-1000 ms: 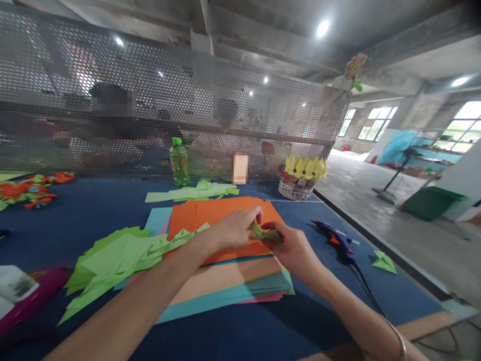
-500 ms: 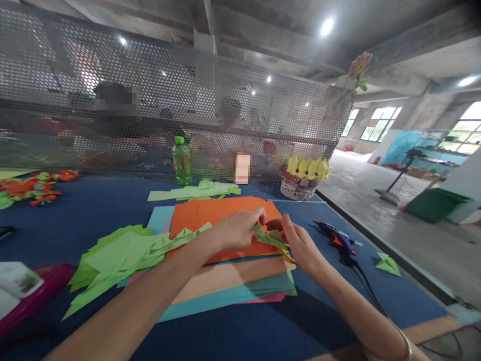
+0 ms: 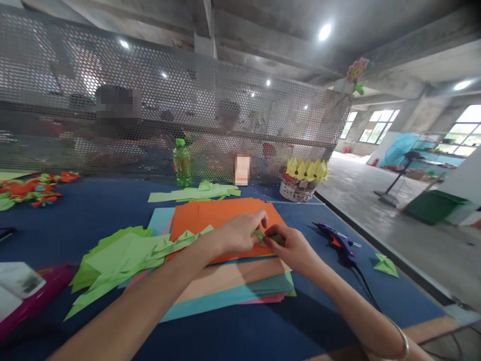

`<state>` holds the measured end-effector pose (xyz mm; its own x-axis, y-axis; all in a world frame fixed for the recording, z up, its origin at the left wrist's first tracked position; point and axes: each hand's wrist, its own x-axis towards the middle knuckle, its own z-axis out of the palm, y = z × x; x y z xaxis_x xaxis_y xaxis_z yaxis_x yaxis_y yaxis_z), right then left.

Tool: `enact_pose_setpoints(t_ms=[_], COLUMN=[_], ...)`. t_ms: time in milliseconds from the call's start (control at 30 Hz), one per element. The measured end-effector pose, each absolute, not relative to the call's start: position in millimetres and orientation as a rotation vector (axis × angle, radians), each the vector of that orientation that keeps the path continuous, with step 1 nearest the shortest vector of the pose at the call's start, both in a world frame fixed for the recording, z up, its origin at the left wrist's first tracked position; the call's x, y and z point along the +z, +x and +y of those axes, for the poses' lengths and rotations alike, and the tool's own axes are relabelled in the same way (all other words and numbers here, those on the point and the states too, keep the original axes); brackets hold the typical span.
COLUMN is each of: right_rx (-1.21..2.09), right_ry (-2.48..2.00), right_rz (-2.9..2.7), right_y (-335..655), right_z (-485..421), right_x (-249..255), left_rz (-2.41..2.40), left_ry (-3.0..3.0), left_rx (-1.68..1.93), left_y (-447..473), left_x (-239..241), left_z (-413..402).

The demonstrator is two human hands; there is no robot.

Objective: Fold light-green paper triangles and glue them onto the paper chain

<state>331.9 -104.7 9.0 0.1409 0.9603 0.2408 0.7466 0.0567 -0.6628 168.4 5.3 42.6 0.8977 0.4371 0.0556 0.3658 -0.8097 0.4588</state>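
Note:
A small folded green paper piece (image 3: pixel 260 234) is pinched between my two hands above the stack of coloured paper sheets (image 3: pixel 225 271), whose top sheet is orange. My left hand (image 3: pixel 240 231) closes its fingertips on the piece from the left. From the right, my right hand (image 3: pixel 291 246) grips the same piece with fingers curled round it, hiding most of it. Both hands meet over the near right part of the orange sheet.
A pile of green folded paper (image 3: pixel 120 255) lies left of the stack. A blue glue gun (image 3: pixel 336 241) and one green folded piece (image 3: pixel 386 264) lie to the right. Further back stand a green bottle (image 3: pixel 182 163), green strips (image 3: pixel 195 192), a basket with yellow paper (image 3: pixel 302 179) and a perforated screen (image 3: pixel 169 105).
My right hand has closed in again on the green piece, which had been spread out more half a second ago. The left hand has stayed in place.

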Motion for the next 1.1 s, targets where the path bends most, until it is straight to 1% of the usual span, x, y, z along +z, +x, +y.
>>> enact_pose_setpoints(t_ms=[233,400,533,633,867,1000,1100], right_rx=[0.258,0.211,0.208,0.214,0.281,0.354,0.417], right_ry=[-1.770,-1.779,-1.796,-1.799,-1.787,-1.769,-1.750], right_rz=[-1.699,-1.667,-1.647,-1.649,-1.621,-1.596,-1.570], right_y=[331.5,340.1,350.3,357.4,368.6,371.5,374.7], right_z=[-105.3,-102.0,-93.6,-86.2,-77.9,-72.8,-66.4], right_x=[12.9,18.8,22.7,21.8,14.9,11.9,10.2], left_rz=[0.470,0.538,0.692,0.905,1.249,1.336,1.390], left_ry=[2.541,2.545,2.597,2.614,2.576,2.566,2.577], left_rx=[0.301,0.387,0.318,0.168,-0.150,-0.134,-0.074], left_y=[167.5,150.7,117.6,82.2,14.7,7.6,10.6], left_x=[44.0,74.8,91.5,84.6,41.9,26.9,27.3], left_z=[8.1,8.3,15.0,26.3,43.8,37.3,32.8])
